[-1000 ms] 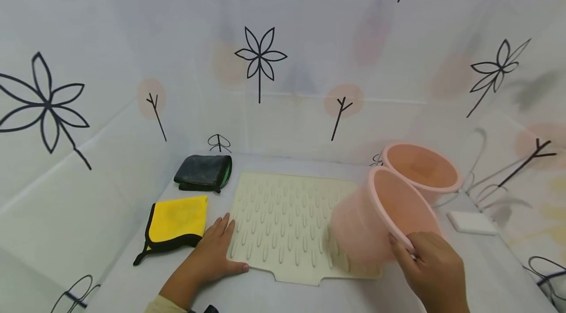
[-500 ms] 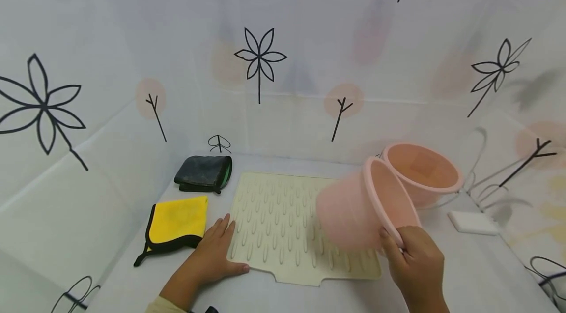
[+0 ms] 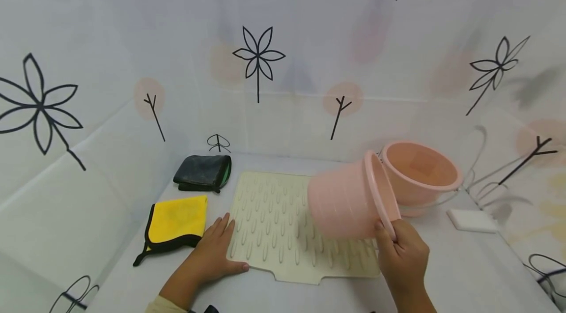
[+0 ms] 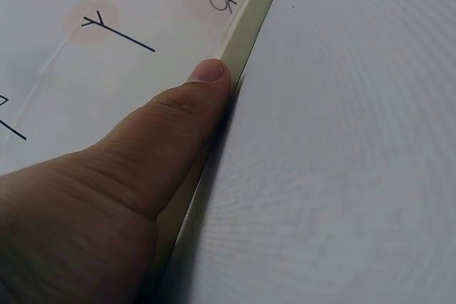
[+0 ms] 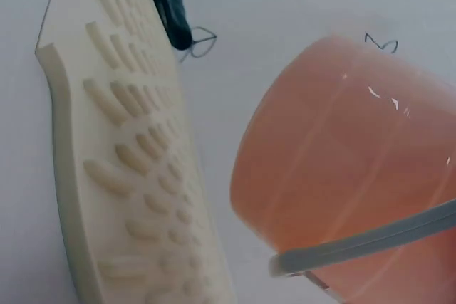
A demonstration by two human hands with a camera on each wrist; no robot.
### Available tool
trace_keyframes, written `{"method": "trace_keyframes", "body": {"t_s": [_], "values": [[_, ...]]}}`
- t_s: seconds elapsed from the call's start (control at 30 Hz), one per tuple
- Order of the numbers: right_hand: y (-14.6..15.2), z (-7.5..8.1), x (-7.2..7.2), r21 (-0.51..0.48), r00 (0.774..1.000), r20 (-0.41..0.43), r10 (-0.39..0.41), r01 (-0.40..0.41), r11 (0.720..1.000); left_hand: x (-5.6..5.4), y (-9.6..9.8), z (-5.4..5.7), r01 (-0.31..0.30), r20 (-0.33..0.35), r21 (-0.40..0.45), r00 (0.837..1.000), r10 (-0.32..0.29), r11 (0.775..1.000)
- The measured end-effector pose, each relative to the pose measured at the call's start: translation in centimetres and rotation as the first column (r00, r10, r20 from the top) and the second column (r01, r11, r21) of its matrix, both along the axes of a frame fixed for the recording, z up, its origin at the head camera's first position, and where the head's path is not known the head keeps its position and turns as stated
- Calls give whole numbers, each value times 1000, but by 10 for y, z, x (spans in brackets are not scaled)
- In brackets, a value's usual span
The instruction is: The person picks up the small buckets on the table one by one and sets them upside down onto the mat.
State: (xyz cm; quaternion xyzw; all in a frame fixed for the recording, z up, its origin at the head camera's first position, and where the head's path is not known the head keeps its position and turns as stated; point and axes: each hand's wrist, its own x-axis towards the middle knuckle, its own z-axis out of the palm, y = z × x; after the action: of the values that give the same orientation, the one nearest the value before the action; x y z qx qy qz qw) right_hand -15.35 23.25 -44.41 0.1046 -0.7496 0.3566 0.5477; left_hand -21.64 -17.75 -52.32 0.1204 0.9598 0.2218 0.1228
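A pink plastic bucket (image 3: 340,200) hangs tilted on its side above the right part of a cream washboard (image 3: 274,224) with rows of oblong ridges. My right hand (image 3: 404,254) grips the bucket's rim, thumb on the outside; the mouth faces right. In the right wrist view, the bucket's grey bail handle (image 5: 370,243) crosses its wall, and the bucket's base is apart from the board. My left hand (image 3: 216,249) rests at the board's front left corner with fingers extended. Its thumb lies along the board's edge in the left wrist view.
A second pink bucket (image 3: 453,165) stands upright at the back right. Near it lies a white block (image 3: 472,220). Left of the board are a folded yellow cloth (image 3: 177,217) with black trim and a folded dark cloth (image 3: 201,173). Patterned white sheeting (image 3: 296,57) encloses the table.
My right hand has moved left with the bucket and tipped it further, its rim now nearer upright. The left hand and the board have stayed in place.
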Motion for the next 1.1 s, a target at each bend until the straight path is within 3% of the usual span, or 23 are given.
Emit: {"method": "trace_keyframes", "body": {"t_s": [0.3, 0.5, 0.7, 1.1], "values": [[-14, 3, 1, -115, 997, 68, 36, -28, 993, -1, 0, -2, 0, -2, 2, 1000, 0, 1000], [-26, 11, 6, -156, 991, 135, -15, 36, 987, -2, -2, -3, 3, 2, -12, 1000, -3, 1000], [-29, 2, 5, -242, 974, 228, 10, 47, 969, -2, -2, -3, 0, 5, -12, 1000, 0, 1000], [-50, -11, 4, -340, 971, 208, 120, -43, 940, -1, 0, 0, 0, 8, -7, 1000, 0, 1000]]}}
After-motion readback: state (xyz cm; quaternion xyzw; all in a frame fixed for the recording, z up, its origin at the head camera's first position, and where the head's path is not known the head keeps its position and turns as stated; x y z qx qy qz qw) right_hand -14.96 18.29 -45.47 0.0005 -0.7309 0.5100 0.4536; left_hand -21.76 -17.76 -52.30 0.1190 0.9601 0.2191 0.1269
